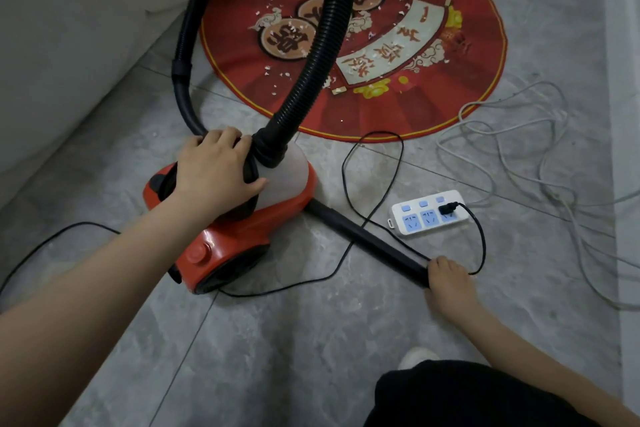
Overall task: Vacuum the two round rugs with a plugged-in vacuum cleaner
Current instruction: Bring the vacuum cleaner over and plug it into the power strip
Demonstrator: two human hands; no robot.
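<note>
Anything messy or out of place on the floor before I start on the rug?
White crumbs are scattered over the red rug. The vacuum's black cord loops across its tube, and a grey cable lies tangled by the power strip.

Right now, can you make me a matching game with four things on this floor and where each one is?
Things:
1. red canister vacuum cleaner
2. white power strip with blue sockets
3. round red rug with white crumbs
4. rigid black vacuum tube

Places or states:
A. lies on the grey floor, its end gripped by the right hand
B. has a black plug in its rightmost socket
C. is scattered with small white bits
D. has the left hand resting on top

Pairs: 1-D, 2-B, 3-C, 4-A
</note>
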